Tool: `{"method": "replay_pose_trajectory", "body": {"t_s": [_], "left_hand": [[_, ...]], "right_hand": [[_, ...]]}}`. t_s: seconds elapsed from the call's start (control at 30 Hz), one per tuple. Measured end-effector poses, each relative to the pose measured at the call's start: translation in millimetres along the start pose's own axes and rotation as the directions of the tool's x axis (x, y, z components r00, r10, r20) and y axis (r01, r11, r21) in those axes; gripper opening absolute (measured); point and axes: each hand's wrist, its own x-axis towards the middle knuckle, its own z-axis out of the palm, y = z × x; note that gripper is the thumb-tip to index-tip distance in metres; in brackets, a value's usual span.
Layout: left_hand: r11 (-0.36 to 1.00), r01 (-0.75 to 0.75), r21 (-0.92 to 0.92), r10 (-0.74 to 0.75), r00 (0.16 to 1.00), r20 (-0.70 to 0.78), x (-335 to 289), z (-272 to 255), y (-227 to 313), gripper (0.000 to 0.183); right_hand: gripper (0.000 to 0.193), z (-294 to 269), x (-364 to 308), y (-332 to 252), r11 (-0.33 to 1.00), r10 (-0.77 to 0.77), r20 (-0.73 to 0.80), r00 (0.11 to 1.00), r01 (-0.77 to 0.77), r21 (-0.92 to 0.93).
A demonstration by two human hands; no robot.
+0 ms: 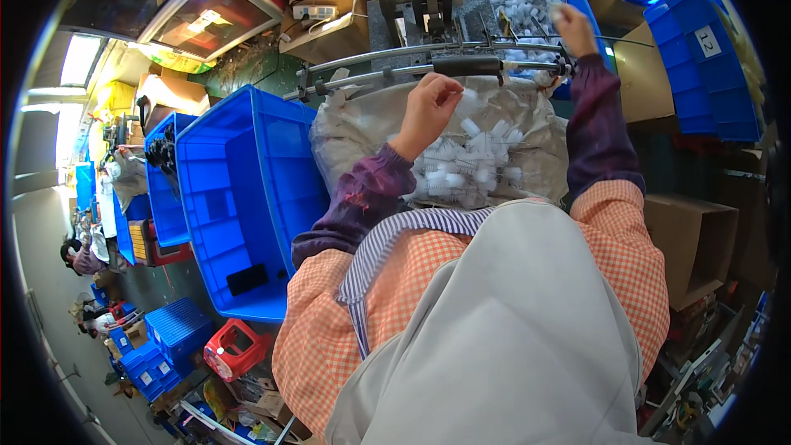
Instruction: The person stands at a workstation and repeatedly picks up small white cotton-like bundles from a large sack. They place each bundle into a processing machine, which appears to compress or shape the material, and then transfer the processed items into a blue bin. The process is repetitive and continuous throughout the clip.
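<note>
My left hand (432, 114) is raised over a greyish cloth sheet (350, 136), its fingertips pinched together; what they hold, if anything, is too small to name. Below it, a heap of small translucent white plastic pieces (465, 161) with thin wire-like pins lies on the sheet. Farther right, my right hand (575, 31) is closed at the edge of a blue bin (587, 2) full of similar pieces (519, 0). A small whitish plastic piece (559, 13) appears at its fingertips, though blurred. Between the hands runs a metal rod with a dark roller (467, 66).
A dark metal machine (424, 12) stands behind the rods. Left of me is a large blue crate (218, 198) with a black phone-like object (246, 280) in it. Cardboard boxes (690, 247) and stacked blue crates (713, 58) stand right. A red stool (235, 350) is behind left.
</note>
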Motion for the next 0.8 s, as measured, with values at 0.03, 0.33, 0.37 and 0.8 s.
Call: {"method": "replay_pose_trajectory", "body": {"t_s": [0.03, 0.33, 0.37, 0.8], "left_hand": [[1.0, 0.001, -0.002, -0.001, 1.0, -0.011, 3, 1, 3, 0.006], [0.98, -0.05, 0.19, 0.037, 0.997, 0.07, 2, 19, 1, 0.041], [0.951, -0.181, 0.251, 0.133, 0.971, 0.196, -10, 25, -9, 0.048], [0.547, -0.619, 0.563, -0.154, 0.587, 0.795, -69, 76, -15, 0.033]], "right_hand": [[0.038, 7, -18, -27, 0.983, -0.136, 0.2, 0.97, 0.106, 0.153], [0.021, 72, -57, -91, 0.927, -0.212, 0.426, 0.879, 0.043, 0.373], [0.019, 74, -47, -91, 0.959, -0.178, 0.31, 0.934, 0.093, 0.269], [0.018, 129, 16, -62, 0.873, -0.315, -0.009, 0.949, 0.286, -0.395]]}}
